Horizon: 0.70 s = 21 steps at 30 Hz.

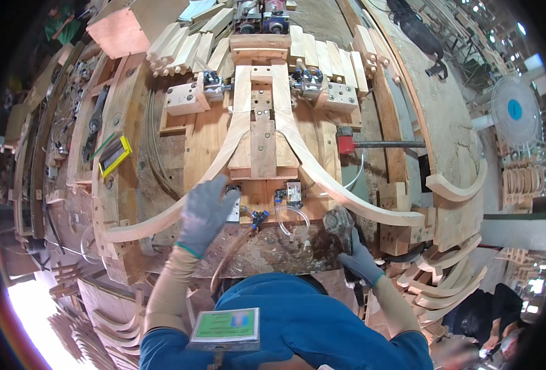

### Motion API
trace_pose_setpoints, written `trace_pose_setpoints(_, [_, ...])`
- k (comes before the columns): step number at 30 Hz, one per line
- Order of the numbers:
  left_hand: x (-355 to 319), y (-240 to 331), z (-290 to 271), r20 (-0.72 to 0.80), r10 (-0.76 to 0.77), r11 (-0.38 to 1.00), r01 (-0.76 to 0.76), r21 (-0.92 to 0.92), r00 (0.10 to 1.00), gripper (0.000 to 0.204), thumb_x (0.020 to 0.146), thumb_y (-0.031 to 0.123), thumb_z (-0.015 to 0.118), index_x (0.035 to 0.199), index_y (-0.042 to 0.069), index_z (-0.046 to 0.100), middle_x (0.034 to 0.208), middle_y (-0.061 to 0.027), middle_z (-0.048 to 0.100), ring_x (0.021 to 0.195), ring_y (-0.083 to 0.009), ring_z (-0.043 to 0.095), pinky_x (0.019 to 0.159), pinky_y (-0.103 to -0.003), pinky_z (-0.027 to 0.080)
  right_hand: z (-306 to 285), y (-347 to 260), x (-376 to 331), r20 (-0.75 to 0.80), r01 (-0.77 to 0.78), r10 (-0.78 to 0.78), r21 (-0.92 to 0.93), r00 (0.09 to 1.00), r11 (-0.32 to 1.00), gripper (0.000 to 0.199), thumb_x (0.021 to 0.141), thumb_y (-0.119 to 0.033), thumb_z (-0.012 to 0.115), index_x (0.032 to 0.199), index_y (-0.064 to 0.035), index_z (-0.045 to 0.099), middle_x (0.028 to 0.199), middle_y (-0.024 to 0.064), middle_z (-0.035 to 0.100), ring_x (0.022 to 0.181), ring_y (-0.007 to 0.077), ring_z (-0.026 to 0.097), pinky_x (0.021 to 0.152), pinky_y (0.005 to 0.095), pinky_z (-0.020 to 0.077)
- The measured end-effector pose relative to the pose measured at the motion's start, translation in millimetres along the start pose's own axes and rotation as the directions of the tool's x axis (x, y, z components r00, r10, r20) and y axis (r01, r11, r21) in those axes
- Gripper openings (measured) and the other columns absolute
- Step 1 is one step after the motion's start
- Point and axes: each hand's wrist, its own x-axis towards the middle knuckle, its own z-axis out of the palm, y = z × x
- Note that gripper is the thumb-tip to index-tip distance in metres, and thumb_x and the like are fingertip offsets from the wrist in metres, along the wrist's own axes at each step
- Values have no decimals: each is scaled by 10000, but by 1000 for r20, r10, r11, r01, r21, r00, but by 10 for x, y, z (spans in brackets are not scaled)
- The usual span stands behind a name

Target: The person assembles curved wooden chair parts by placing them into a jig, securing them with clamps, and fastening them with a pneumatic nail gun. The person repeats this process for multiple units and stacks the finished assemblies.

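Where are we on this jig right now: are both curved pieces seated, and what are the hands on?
Done: both curved wooden pieces lie in the jig, meeting at its top. In hand: the left hand rests on the left curved piece near a small switch box; the right hand grips a dark tool. Left: whether the side clamps are closed cannot be told.

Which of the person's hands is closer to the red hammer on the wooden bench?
The right hand. It grips a grey tool below the red hammer, somewhat nearer it. The left hand rests on the left curved wooden piece, farther off to the hammer's lower left.
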Motion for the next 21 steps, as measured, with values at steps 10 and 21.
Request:
trace_pose_setpoints(10, [-634, -1021, -243, 245, -294, 915, 197, 353, 924, 432, 793, 488, 630, 923, 80, 573, 832, -99, 565, 799, -297, 569, 708, -410, 436, -1245, -1741, 9, 240, -110, -69, 658, 968, 745, 389, 895, -291, 558, 1171, -20, 521, 729, 30, 591, 617, 129, 605, 576, 280, 527])
trace_pose_setpoints(21, [-627, -1067, -150, 110, -219, 908, 161, 387, 970, 438, 726, 536, 656, 814, 117, 560, 730, -41, 510, 710, -220, 529, 613, -363, 412, -1285, -2343, 1302, 222, -145, -182, 921, 958, 361, 415, 926, -508, 492, 1013, -111, 579, 640, 25, 569, 513, 149, 578, 550, 348, 554])
